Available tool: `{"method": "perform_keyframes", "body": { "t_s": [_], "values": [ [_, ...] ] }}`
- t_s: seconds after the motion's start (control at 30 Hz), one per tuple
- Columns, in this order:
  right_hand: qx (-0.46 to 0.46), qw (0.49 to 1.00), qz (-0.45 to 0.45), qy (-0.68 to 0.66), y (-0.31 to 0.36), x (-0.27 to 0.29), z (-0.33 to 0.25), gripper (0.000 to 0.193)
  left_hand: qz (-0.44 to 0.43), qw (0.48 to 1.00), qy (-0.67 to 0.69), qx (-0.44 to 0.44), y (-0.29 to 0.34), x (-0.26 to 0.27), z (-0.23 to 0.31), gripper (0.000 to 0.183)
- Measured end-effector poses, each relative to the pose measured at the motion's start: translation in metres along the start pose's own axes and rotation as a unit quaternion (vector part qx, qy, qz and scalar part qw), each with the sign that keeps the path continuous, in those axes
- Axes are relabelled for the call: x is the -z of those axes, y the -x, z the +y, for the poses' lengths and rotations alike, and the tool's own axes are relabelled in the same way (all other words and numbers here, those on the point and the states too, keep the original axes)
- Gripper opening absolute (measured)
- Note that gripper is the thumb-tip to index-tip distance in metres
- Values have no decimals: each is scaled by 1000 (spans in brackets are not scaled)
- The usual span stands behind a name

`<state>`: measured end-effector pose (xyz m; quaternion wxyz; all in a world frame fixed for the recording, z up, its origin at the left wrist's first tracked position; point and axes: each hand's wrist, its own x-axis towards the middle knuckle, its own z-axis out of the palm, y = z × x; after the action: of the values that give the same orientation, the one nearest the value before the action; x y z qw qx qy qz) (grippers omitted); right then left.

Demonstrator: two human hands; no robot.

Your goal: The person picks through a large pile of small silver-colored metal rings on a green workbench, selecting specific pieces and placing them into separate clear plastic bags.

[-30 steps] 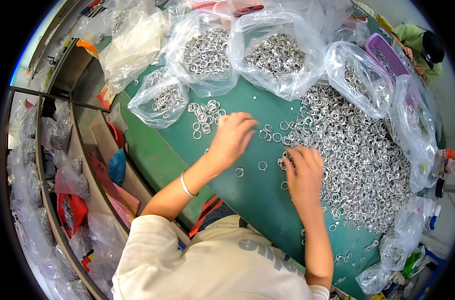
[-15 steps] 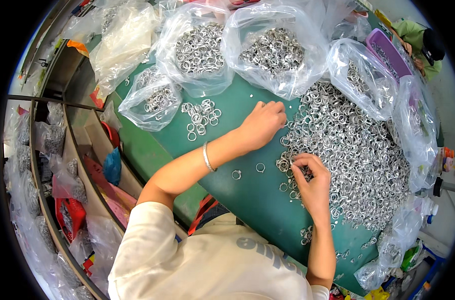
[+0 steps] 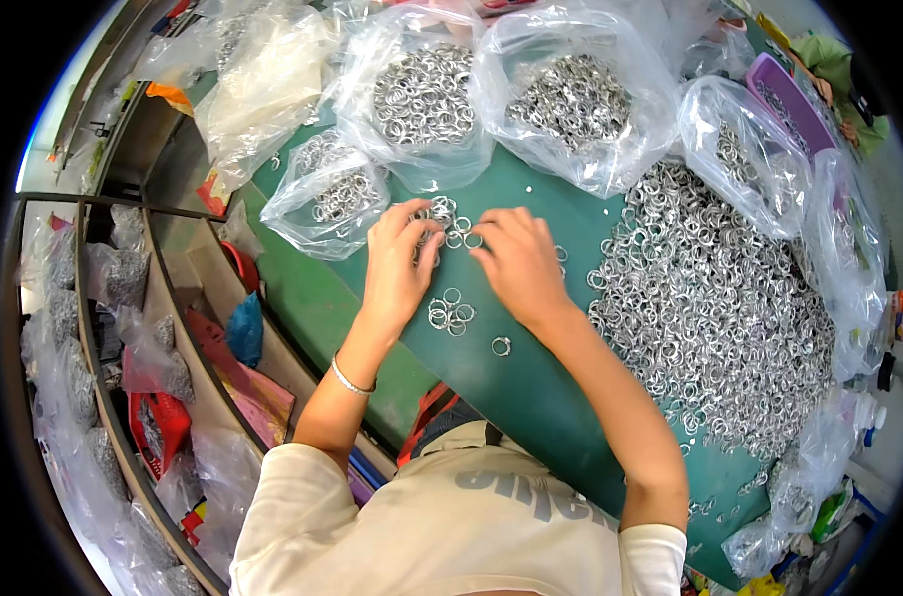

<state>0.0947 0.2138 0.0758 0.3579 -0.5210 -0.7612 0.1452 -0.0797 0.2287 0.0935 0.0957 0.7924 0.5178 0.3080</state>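
Small silvery finger rings (image 3: 445, 211) lie grouped on the green tabletop between my two hands. My left hand (image 3: 392, 260), wearing a bracelet (image 3: 350, 377) on its wrist, curls its fingers around several of these rings beside a small clear bag. On the other side of the group, my right hand (image 3: 521, 266) has thumb and forefinger at a single ring (image 3: 471, 240), which seems pinched at its edge. Closer to me sits a small cluster of rings (image 3: 452, 314). One more ring (image 3: 501, 346) lies apart, to its right.
A large heap of rings (image 3: 719, 308) spreads over the right side. Clear plastic bags of rings (image 3: 423, 94) line the far edge, with a purple bin (image 3: 784, 104) at far right. Shelves with bagged parts (image 3: 124, 278) stand at left. Another person's green sleeve (image 3: 829, 65) shows at the upper right.
My right hand has left the big heap and crossed left to the small ring group. My left hand has pulled back left onto the same group. A separate cluster now lies nearer me.
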Motion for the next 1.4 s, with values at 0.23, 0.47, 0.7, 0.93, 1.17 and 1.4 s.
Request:
{"method": "perform_keyframes", "body": {
  "t_s": [0.23,0.47,0.7,0.93,1.17,1.4],
  "values": [
    [-110,979,-124,121,76,110,5,29,-203,960,138,-134,14,-29,57,26],
    [-160,944,-37,285,125,128,19,26,-225,956,123,-139,23,-53,86,33],
    [-245,932,83,255,142,126,-16,21,-314,935,113,-120,38,-35,88,36],
    [-221,951,-36,213,153,86,-40,16,-273,942,168,-96,48,-32,95,35],
    [-220,962,9,162,161,81,-49,13,-241,954,152,-95,61,-39,93,27],
    [-197,969,-4,147,181,74,-52,14,-268,934,208,-112,83,-28,100,19]
  ]
}}
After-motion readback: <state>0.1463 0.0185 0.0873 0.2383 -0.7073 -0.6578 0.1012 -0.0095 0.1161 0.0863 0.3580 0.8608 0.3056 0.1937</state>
